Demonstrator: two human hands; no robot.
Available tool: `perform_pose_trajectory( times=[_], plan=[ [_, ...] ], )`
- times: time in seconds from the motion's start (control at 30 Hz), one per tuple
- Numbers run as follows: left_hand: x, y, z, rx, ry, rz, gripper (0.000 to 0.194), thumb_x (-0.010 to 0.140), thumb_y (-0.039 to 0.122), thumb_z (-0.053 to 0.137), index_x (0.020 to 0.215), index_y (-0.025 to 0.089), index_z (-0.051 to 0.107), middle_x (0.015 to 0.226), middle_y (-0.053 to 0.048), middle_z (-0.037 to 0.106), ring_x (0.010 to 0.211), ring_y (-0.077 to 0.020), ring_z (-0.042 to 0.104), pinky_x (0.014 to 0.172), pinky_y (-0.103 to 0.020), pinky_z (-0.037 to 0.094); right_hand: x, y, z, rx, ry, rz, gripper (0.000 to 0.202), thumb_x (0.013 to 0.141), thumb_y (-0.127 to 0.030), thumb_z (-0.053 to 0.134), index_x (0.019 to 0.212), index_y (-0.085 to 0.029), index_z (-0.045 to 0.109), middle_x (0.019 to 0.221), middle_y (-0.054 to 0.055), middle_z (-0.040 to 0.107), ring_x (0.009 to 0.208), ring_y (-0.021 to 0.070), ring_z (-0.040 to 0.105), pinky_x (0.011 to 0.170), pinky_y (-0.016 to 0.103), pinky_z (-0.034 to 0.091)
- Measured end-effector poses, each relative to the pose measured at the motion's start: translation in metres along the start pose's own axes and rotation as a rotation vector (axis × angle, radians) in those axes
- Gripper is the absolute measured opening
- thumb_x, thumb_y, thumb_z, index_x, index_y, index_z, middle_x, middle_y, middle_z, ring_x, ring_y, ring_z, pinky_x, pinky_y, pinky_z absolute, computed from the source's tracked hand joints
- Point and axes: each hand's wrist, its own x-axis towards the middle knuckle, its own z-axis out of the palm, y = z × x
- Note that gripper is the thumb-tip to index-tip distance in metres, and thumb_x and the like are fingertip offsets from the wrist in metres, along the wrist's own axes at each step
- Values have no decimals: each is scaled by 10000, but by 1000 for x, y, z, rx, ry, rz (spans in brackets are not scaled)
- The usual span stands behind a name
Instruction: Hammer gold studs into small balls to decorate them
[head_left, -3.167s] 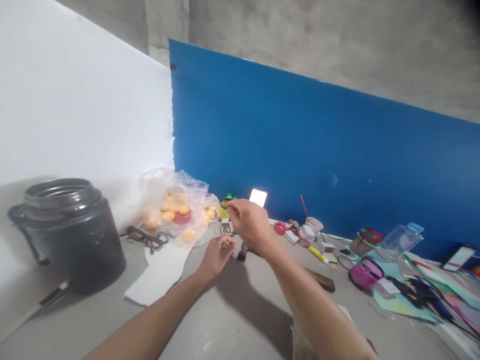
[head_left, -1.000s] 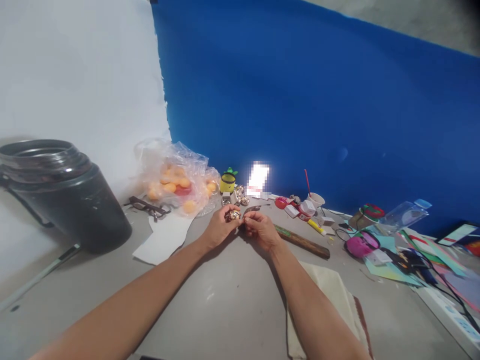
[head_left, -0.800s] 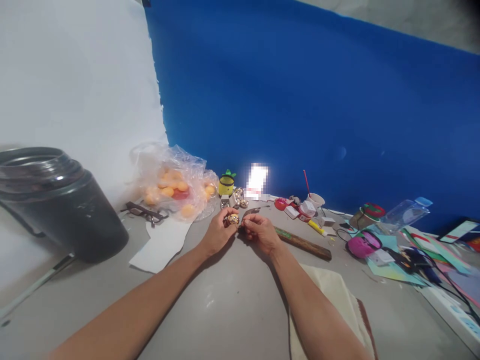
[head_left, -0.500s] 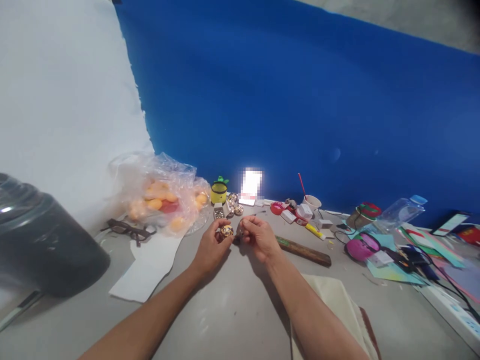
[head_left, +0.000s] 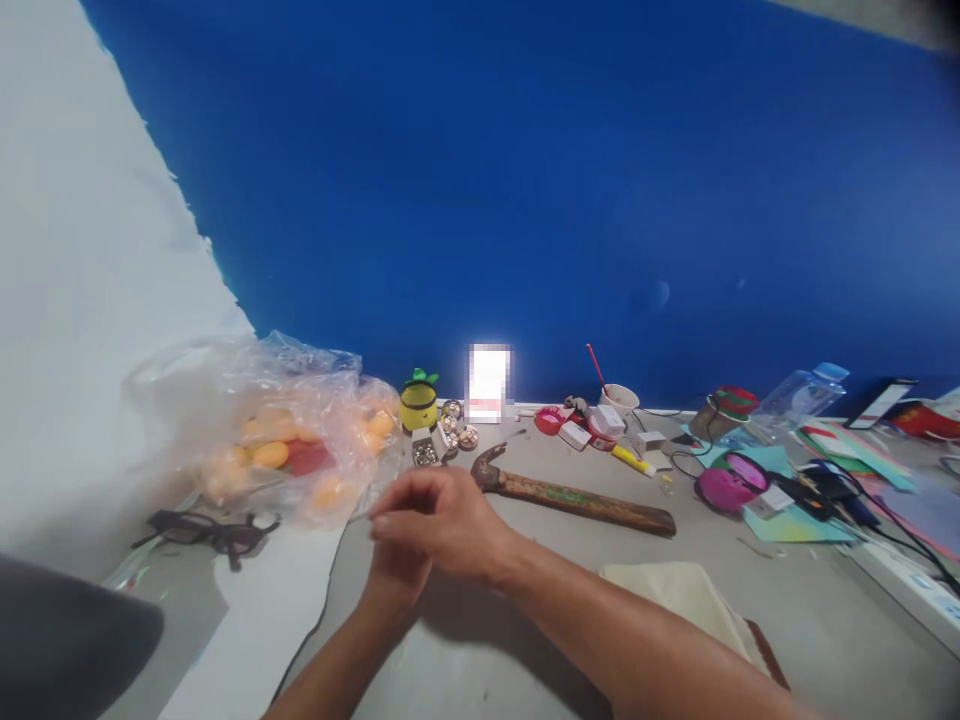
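Observation:
My right hand (head_left: 450, 520) is closed in a pinch, crossed over in front of my left hand. A thin, pale sliver shows to the left of its fingertips; what it is I cannot make out. My left hand (head_left: 397, 575) is mostly covered by the right, its fingers hidden, and the shiny gold ball is out of sight. Just beyond the hands stands a small open box (head_left: 424, 452) of little metallic pieces, beside several shiny patterned balls (head_left: 468, 437). A wooden-handled claw hammer (head_left: 577, 498) lies to the right of my right hand.
Left are a plastic bag of orange balls (head_left: 270, 455), dark glasses (head_left: 206, 533) and a dark container (head_left: 75, 640). A yellow pot (head_left: 418, 406) and a bright screen (head_left: 489, 385) stand behind. Right are a cup (head_left: 619, 400), a pink pouch (head_left: 731, 483), a cream cloth (head_left: 675, 600) and a power strip (head_left: 911, 590).
My right hand has moved left across my left hand, hiding its fingers and the gold ball. The hammer's head is now uncovered. The camera view has shifted.

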Motion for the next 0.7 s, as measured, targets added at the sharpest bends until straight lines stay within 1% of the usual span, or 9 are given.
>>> perform_pose_trajectory(
  times=[0.07,0.17,0.23,0.33,0.4,0.43,0.5,0.6,0.7],
  plan=[
    [-9,-1,-7,40,-22,-4,274,663,349,730,897,230,651,834,-39,682,829,-274,662,694,-365,571,-5,21,-20,47,98,-10,220,689,-374,852,694,-200,718,646,-20,665,614,123,596,608,247,487],
    [-14,-3,-11,97,-32,-67,336,747,410,721,1004,220,620,930,-44,716,796,-234,681,711,-349,578,-8,44,-46,11,309,-45,165,698,-322,825,752,-189,745,719,10,719,661,132,625,643,248,497],
    [-13,-6,-11,104,-42,-95,382,769,452,730,1038,212,604,973,-60,727,845,-240,705,740,-346,589,-7,52,-59,16,390,-35,176,689,-322,831,753,-186,740,688,-1,701,621,112,587,598,226,462],
    [-8,-12,-12,128,-58,-126,439,777,481,744,1092,206,613,1041,-87,745,900,-254,730,784,-356,605,-4,58,-70,103,381,67,258,670,-381,858,754,-189,706,547,-52,588,477,79,455,471,206,350],
    [-6,-16,-14,165,-58,-148,468,769,493,755,1118,204,637,1061,-96,758,892,-259,739,798,-366,613,-3,59,-74,156,334,140,307,659,-416,869,769,-190,693,506,-69,542,432,70,396,433,204,292],
    [-6,-18,-15,181,-57,-159,477,758,500,764,1115,204,653,1057,-97,764,882,-262,743,797,-369,618,-2,58,-74,170,317,160,309,657,-414,870,772,-188,693,509,-68,542,433,68,391,435,203,286],
    [-5,-21,-18,193,-73,-183,486,732,512,782,1096,205,683,1043,-97,776,872,-271,752,783,-367,629,-3,56,-74,162,303,160,262,661,-371,857,760,-182,705,552,-50,577,477,72,429,470,201,319],
    [-7,-22,-18,176,-99,-218,488,696,523,809,1060,213,708,1025,-92,791,882,-286,768,757,-351,642,-5,53,-72,69,291,136,116,671,-267,798,730,-188,736,629,-17,638,579,106,520,542,212,391],
    [-10,-19,-14,138,-63,-236,466,711,537,800,1044,224,707,1001,-80,795,886,-282,773,758,-336,645,-7,52,-71,-50,289,138,51,675,-198,728,718,-204,756,664,-9,665,634,128,556,583,220,424]
  ],
)
